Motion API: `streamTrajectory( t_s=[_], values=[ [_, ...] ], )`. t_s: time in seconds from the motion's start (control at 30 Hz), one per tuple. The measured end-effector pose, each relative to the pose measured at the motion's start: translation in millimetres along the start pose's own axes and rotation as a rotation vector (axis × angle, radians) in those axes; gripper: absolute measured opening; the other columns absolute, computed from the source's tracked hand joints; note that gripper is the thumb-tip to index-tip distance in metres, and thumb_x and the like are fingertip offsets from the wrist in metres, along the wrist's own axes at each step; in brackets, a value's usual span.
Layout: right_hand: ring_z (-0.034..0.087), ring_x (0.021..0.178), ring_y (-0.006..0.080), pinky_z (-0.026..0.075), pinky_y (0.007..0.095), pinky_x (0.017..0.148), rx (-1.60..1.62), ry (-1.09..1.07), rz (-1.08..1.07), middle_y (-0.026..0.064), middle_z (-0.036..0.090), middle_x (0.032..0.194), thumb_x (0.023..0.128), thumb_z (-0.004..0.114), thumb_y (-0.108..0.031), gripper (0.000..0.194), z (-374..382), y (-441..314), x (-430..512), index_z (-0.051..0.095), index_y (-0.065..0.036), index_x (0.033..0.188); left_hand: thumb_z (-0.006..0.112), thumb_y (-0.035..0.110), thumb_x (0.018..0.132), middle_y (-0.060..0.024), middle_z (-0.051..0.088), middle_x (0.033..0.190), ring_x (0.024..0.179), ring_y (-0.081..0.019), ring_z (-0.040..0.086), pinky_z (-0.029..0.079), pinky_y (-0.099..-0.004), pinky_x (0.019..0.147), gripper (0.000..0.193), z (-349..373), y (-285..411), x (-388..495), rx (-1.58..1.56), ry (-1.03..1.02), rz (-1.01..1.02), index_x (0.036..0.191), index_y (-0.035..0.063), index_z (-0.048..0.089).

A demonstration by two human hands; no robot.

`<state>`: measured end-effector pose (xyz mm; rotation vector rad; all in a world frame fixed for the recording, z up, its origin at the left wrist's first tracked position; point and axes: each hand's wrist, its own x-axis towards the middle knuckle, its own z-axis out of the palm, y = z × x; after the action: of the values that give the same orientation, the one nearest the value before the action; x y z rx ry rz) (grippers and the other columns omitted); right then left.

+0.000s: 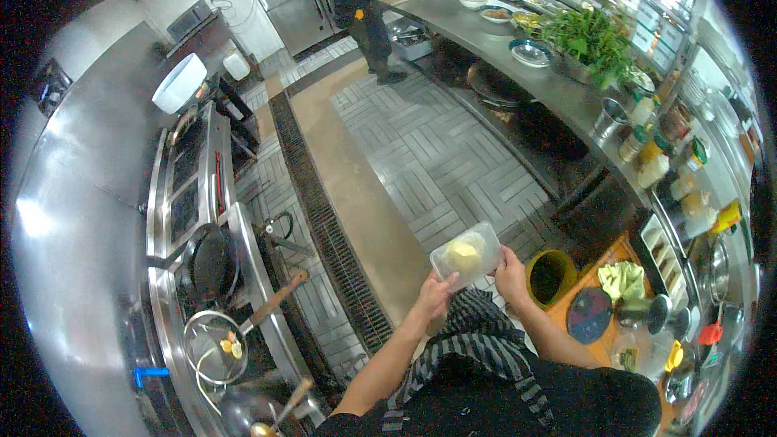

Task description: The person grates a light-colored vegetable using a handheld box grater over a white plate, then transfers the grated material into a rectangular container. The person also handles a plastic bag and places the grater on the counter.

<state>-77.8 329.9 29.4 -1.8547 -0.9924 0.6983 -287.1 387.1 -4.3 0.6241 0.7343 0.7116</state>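
Note:
A translucent plastic container (445, 269) with a pale yellow food portion (464, 256) in it is held over the floor in front of my body. My left hand (436, 294) grips its near left corner, thumb over the rim. At its right side, my right hand (510, 273) holds the edge. The container tilts somewhat, and its contents cannot be told more exactly.
On the left run a stove with a black wok (209, 264) and a wooden-handled strainer (215, 346). A steel counter (455, 15) curves along the right. A bin (550, 279) stands by the orange worktop (561, 315). Another person (358, 0) works at the far counter.

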Motion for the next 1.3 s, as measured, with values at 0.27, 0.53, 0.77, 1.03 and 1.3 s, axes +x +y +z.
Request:
streamTrajectory(
  t_s=[0.27,0.53,0.77,1.03,1.3],
  values=[
    [0.073,0.094,0.0268,0.058,0.0361,0.075,-0.255,-0.103,-0.293,0.0172,0.072,0.098,0.105,0.062,-0.027,0.034,124.9,-75.3,222.3,0.068,0.005,0.115,0.058,0.045,0.107,-0.0124,0.065,0.14,0.122,-0.031,0.066,0.057,-0.0474,0.1,0.057,-94.4,179.6,151.0,-0.056,0.081,-0.031,0.15,0.0076,0.05],
    [0.061,0.092,0.0193,0.052,0.0372,0.078,0.283,-0.68,0.158,0.0094,0.066,0.1,0.101,0.069,-0.042,0.043,309.8,-202.2,425.7,0.055,-0.003,0.115,0.049,0.052,0.109,-0.0156,0.065,0.14,0.12,-0.0344,0.068,0.059,-0.0503,0.097,0.064,-199.8,364.1,248.1,-0.139,0.212,0.002,0.15,0.0034,0.048],
    [0.059,0.094,0.0159,0.051,0.0363,0.082,0.177,-0.862,-0.007,0.0106,0.065,0.104,0.105,0.066,-0.037,0.038,450.0,-317.1,571.4,0.047,-0.006,0.118,0.053,0.034,0.112,-0.009,0.06,0.145,0.13,-0.0268,0.059,0.049,-0.0437,0.109,0.047,-309.3,507.9,377.2,-0.19,0.358,0.28,0.149,0.0052,0.052],
    [0.053,0.136,0.0261,0.04,0.0386,0.116,0.242,-0.639,0.016,0.0172,0.058,0.147,0.11,0.055,-0.037,0.062,596.6,-386.4,730.6,0.038,-0.003,0.158,0.052,0.039,0.112,-0.0077,0.057,0.146,0.135,-0.0229,0.052,0.038,-0.0387,0.117,0.045,-389.4,716.7,569.3,0.199,0.512,0.321,0.142,0.0059,0.061],
    [0.05,0.136,0.0199,0.039,0.0353,0.116,0.5,-0.515,-0.002,0.009,0.056,0.149,0.113,0.05,-0.036,0.058,728.5,-482.7,942.4,0.041,-0.002,0.159,0.063,0.035,0.108,-0.005,0.064,0.127,0.121,-0.019,0.057,0.046,-0.0366,0.106,0.033,-460.3,898.4,761.6,0.092,0.452,0.358,0.128,0.0086,0.065]
  ],
)
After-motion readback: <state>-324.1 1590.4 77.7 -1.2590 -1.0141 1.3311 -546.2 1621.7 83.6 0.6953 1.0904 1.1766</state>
